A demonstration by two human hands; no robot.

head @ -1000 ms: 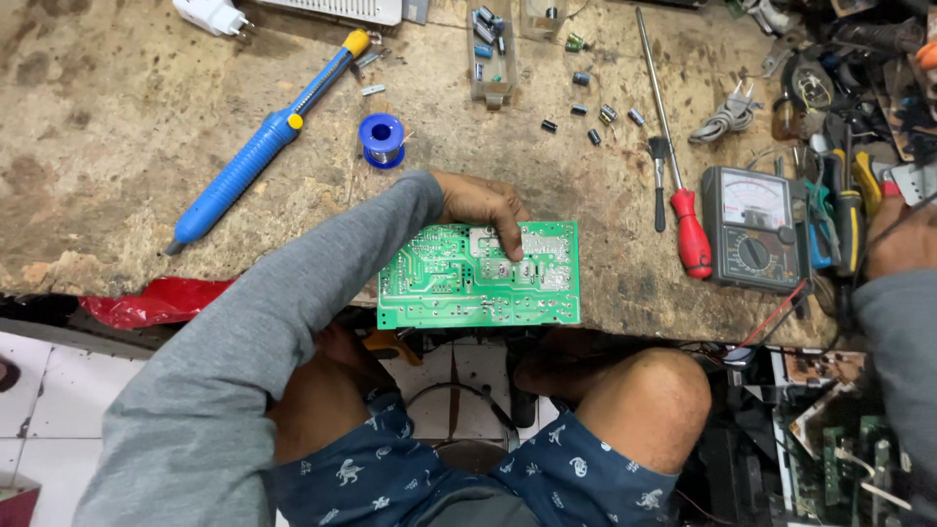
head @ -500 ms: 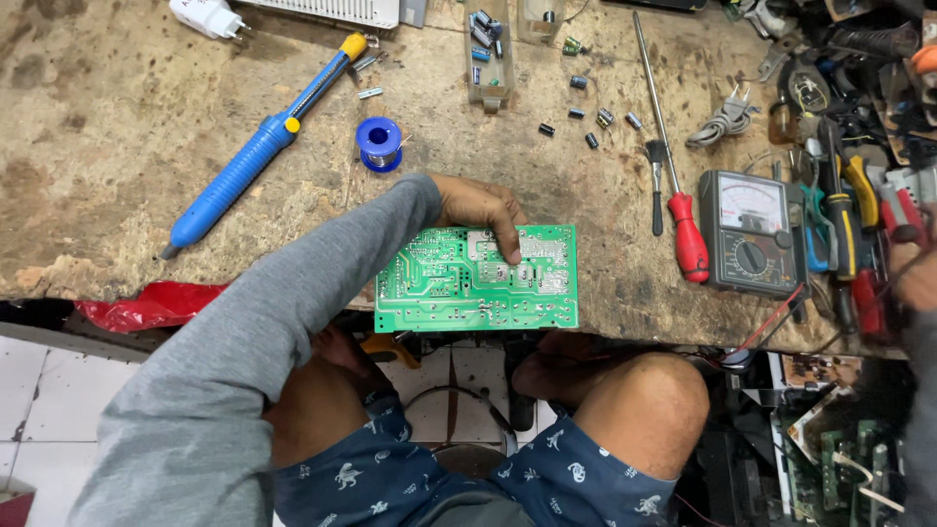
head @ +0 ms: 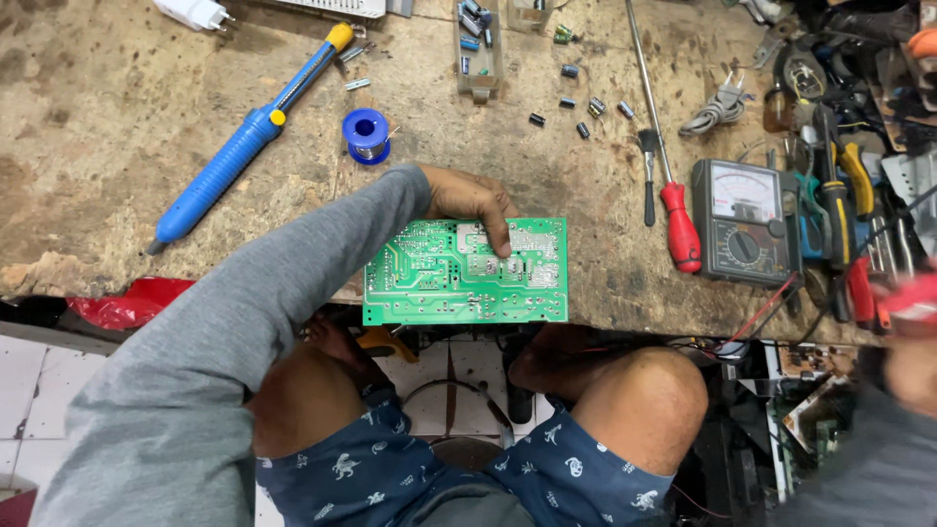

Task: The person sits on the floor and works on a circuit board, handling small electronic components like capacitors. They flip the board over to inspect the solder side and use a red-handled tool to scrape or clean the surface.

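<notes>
Left hand (head: pixel 473 200) pressing flat on green circuit board (head: pixel 439 278), fingers spread, pinning it at bench (head: pixel 117 127) edge, long axis sideways; right hand (head: pixel 913 366) blurred, grip unclear.

Bench count
1 green circuit board (head: pixel 459 278), 1 blue desoldering pump (head: pixel 244 141), 1 solder spool (head: pixel 366 135), 1 red-handled screwdriver (head: pixel 679 224), 1 multimeter (head: pixel 740 221), about 7 loose capacitors (head: pixel 583 105).
</notes>
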